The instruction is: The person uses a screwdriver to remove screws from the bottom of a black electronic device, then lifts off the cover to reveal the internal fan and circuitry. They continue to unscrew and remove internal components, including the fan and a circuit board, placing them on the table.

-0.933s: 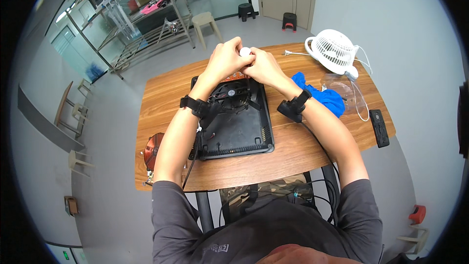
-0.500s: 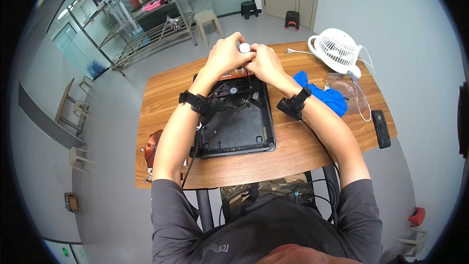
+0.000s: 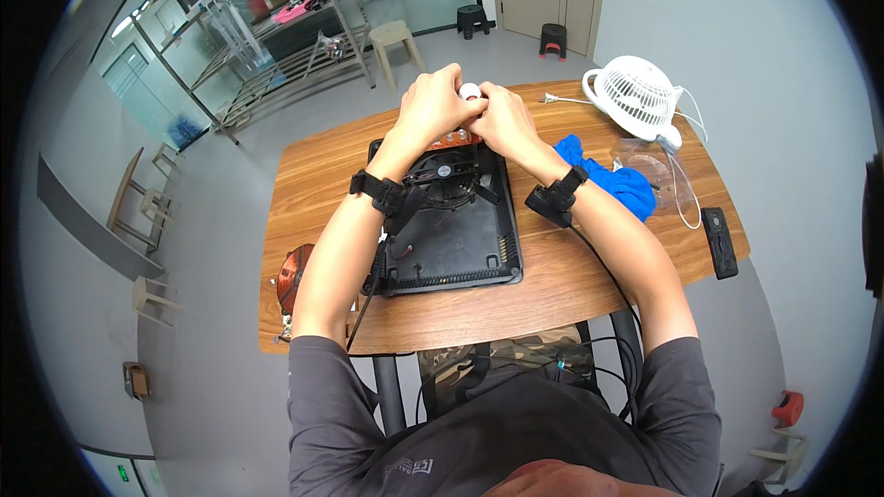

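Toward the far side of the table, my left hand (image 3: 433,105) is closed around an upright screwdriver (image 3: 470,91), its white handle end showing between the hands. My right hand (image 3: 507,121) grips the same handle from the other side, fingers curled in. Below them lies an open black plastic housing (image 3: 451,253), like the base of an induction cooker. A round black fan (image 3: 445,171) sits in its far half. Just beyond the fan, partly hidden under my hands, is an orange circuit board (image 3: 451,140). The screwdriver's tip cannot be made out.
A copper coil (image 3: 292,278) lies at the table's left edge beside my left forearm. On the right are a blue cloth (image 3: 612,186), a clear plastic bowl (image 3: 647,162), a white fan (image 3: 635,97) with its cord and a black flat device (image 3: 719,241). Wrist-strap cables trail across the near edge.
Both hands stay closed on the screwdriver, with slight shifts of the fingers around the handle. The whole view has moved a little; the housing lies as before.
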The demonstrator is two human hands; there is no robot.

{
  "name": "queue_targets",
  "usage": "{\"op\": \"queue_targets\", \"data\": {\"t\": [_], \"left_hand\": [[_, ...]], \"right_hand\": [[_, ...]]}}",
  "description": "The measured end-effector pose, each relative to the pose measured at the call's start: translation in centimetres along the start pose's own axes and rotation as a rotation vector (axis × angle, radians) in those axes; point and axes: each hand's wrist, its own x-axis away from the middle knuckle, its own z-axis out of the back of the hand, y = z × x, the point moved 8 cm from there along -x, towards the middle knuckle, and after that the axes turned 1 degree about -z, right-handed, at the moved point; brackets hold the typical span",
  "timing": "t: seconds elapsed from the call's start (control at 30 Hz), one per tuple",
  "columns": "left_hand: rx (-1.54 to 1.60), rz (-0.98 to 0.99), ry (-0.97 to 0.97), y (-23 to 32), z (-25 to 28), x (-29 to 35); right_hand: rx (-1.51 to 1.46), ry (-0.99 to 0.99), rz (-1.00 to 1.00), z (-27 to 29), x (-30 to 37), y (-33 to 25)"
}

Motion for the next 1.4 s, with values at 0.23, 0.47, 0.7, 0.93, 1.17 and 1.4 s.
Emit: {"op": "queue_targets", "data": {"t": [0.23, 0.47, 0.7, 0.93, 1.17, 1.4], "left_hand": [[0.206, -0.022, -0.091, -1.0, -0.1, 0.3], [0.094, 0.047, -0.033, -1.0, -0.2, 0.4], [0.197, 0.024, 0.006, -1.1, 0.1, 0.6], [0.148, 0.01, -0.007, -1.2, 0.0, 0.2], [0.062, 0.045, 0.037, -0.9, 0.4, 0.7], [0.217, 0.013, 0.022, -2.1, -0.4, 1.0]], "right_hand": [[-0.173, -0.133, -0.025, -0.9, 0.0, 0.2], [-0.137, -0.031, -0.054, -0.4, 0.5, -0.1], [-0.347, -0.112, -0.132, 0.1, 0.3, 0.6], [-0.325, -0.014, 0.008, -0.8, 0.2, 1.3], [-0.25, -0.069, -0.03, -0.9, 1.0, 0.5], [-0.379, 0.011, 0.021, -1.4, 0.7, 1.5]]}}
